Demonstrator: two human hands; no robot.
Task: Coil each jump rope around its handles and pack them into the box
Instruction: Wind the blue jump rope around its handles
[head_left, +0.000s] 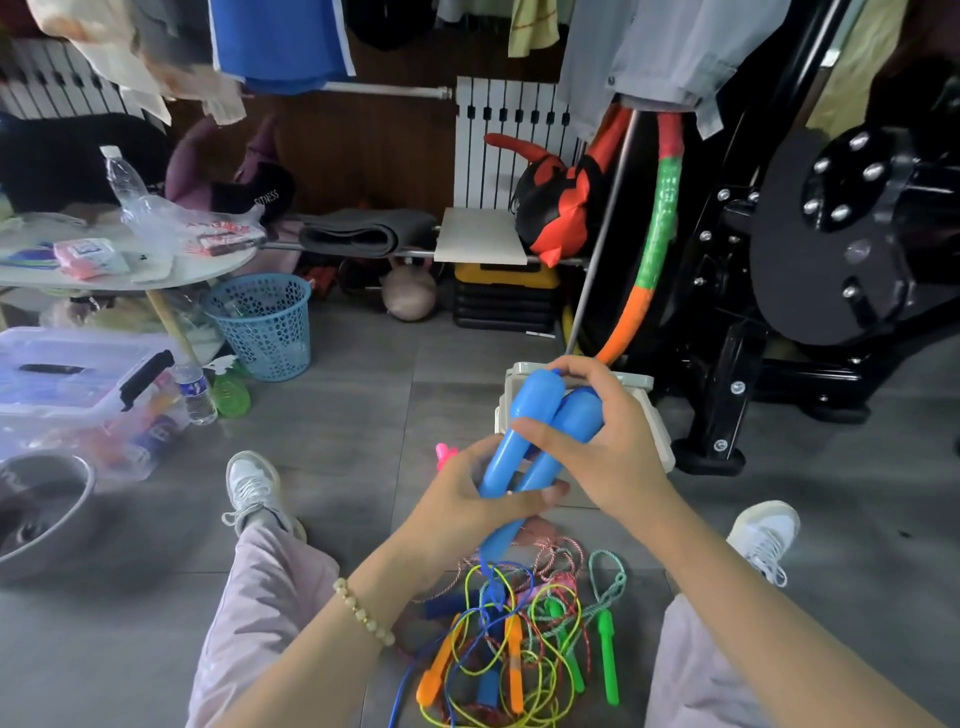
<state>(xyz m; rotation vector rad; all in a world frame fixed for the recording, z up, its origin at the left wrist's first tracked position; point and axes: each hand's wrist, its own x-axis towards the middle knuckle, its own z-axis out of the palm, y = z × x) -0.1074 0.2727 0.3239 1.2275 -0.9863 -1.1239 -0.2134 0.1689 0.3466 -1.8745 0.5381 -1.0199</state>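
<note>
Two blue jump rope handles (540, 431) lie side by side in the air over the floor. My left hand (467, 499) grips their lower ends, and my right hand (597, 436) wraps around their upper parts. Their blue cord hangs down into a tangled pile of jump ropes (524, 629) between my legs, with orange, green and blue handles. Behind my hands stands the pale box (660, 431), mostly hidden. A pink handle (445, 454) pokes out left of the hands.
A clear lidded storage bin (78, 389), a water bottle (195, 389) and a blue mesh basket (265, 322) stand at the left. A metal bowl (36, 509) sits near left. Black exercise equipment (810, 270) fills the right. My shoes (254, 488) rest on the grey floor.
</note>
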